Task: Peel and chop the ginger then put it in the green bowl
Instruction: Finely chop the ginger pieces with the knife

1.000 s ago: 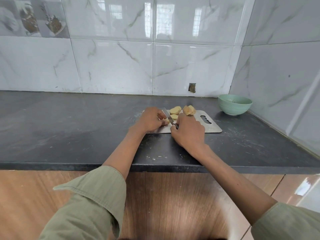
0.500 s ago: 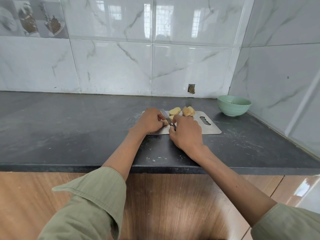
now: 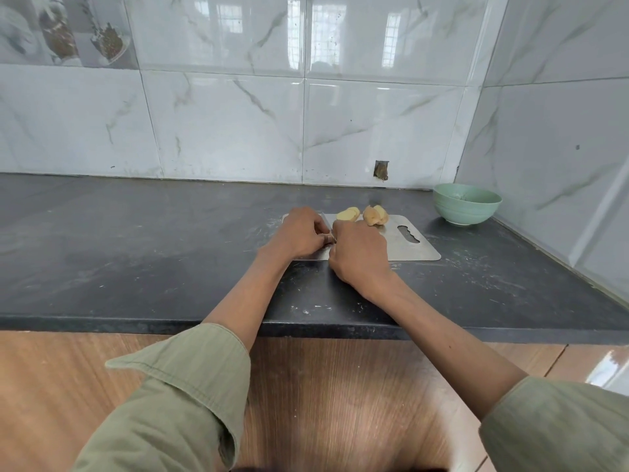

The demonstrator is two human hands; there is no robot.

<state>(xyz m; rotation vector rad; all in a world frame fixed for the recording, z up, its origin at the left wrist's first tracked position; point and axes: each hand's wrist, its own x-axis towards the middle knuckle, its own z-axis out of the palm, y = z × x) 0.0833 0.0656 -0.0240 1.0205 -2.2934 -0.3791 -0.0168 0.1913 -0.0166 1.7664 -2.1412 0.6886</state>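
head view: green bowl (image 3: 466, 205) interior unclear; ginger pieces (image 3: 360, 215) on board (image 3: 412, 248).

knife (image 3: 327, 226) mostly hidden between the hands, left hand (image 3: 299, 233) covering whatever it holds, sleeves cut off below

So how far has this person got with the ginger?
Partway. Two pale, peeled-looking ginger chunks lie on the metal cutting board. In hand: the left hand and right hand meet over the board, the right apparently gripping a knife; what they cut is hidden. Left: finishing the chopping and filling the green bowl, which seems to hold no ginger.
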